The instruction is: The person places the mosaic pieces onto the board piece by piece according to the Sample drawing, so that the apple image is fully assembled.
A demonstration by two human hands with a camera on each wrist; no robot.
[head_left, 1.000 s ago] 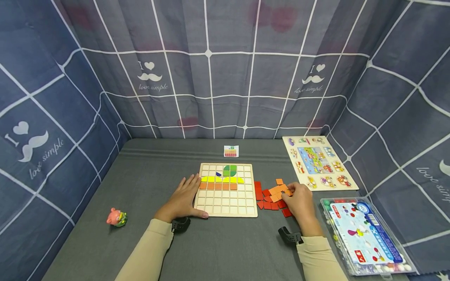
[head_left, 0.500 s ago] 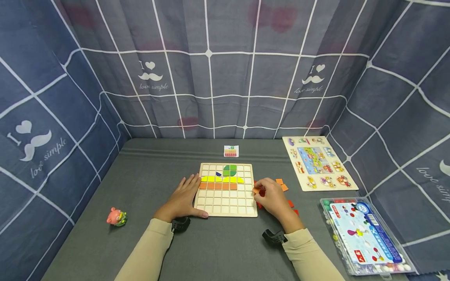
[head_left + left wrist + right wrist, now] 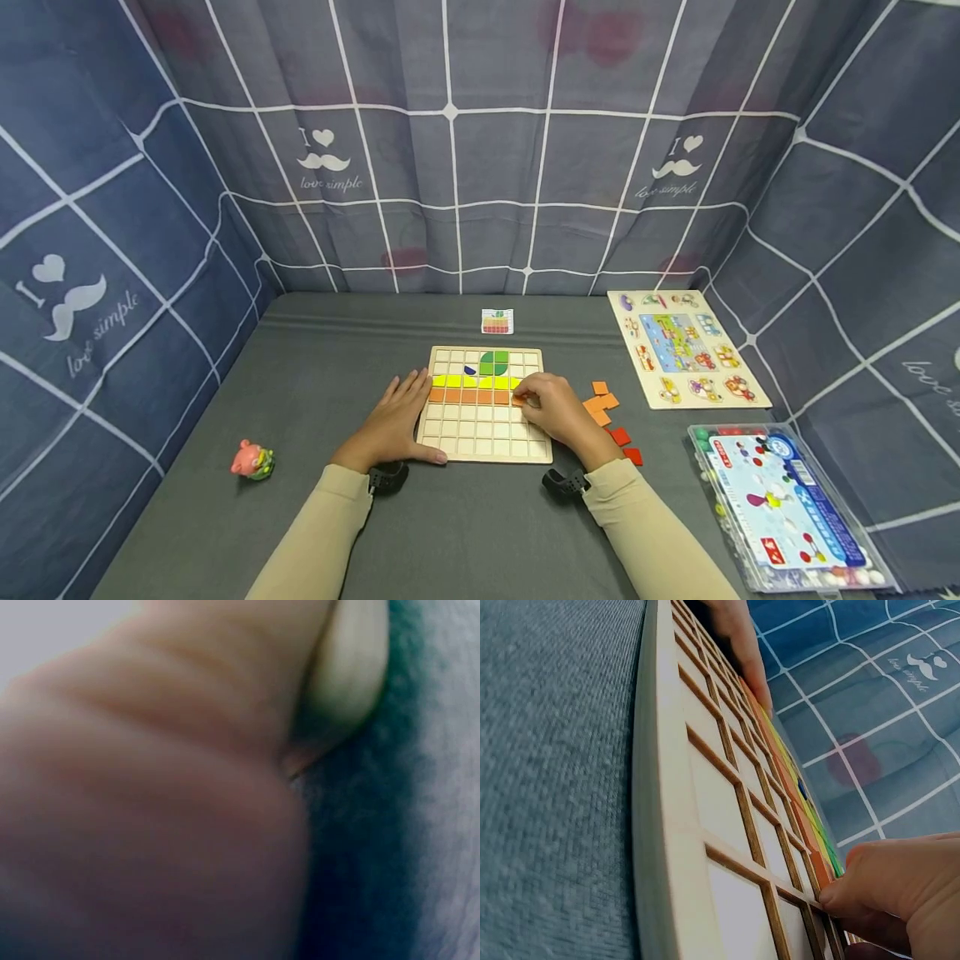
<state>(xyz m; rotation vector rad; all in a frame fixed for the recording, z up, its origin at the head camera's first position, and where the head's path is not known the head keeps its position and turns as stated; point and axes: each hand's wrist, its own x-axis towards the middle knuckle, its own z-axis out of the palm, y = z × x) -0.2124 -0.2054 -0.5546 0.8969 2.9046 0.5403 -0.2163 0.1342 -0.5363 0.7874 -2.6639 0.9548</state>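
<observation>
A wooden grid board (image 3: pixel 483 446) lies on the grey cloth, holding a row of orange tiles (image 3: pixel 468 397), a row of yellow pieces (image 3: pixel 453 382), green pieces (image 3: pixel 493 363) and a small blue piece (image 3: pixel 470 371). My left hand (image 3: pixel 390 425) rests with straight fingers along the board's left edge, thumb at the near corner. Over the board's right side, my right hand (image 3: pixel 558 408) pinches an orange tile (image 3: pixel 517 401) at the right end of the orange row; its fingers partly hide it. The left wrist view is mostly blurred skin.
Loose orange tiles (image 3: pixel 597 403) and red tiles (image 3: pixel 619 437) lie right of the board, partly behind the right hand. A small pattern card (image 3: pixel 497 322) sits beyond it. At right are a picture puzzle board (image 3: pixel 633 329) and a clear plastic case (image 3: pixel 787 500); at left, a pink figurine (image 3: pixel 251 460).
My right hand has moved left from the loose tile pile onto the board, carrying an orange tile to the orange row. The left hand has stayed at the board's left edge.
</observation>
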